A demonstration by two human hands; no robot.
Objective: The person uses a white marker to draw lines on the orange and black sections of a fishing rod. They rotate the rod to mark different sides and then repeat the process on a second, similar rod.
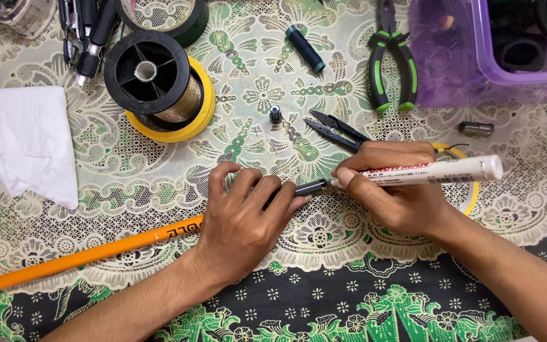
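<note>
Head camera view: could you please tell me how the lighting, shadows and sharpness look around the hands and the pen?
Head view: light is even and soft, with only faint shadows under the left hand and right hand; the white pen and orange rod look sharp; slight glare on the purple plastic box; the frame edges bend a little.

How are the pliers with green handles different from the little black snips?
The pliers are bigger, with thick black-and-green handles; the snips are small, thin and all black. The pliers lie apart near the purple box, pointing up the table; the snips lie slantwise, points toward the left, their back end hidden under the right hand. Both rest flat on the lace cloth, and no hand grips either.
</note>
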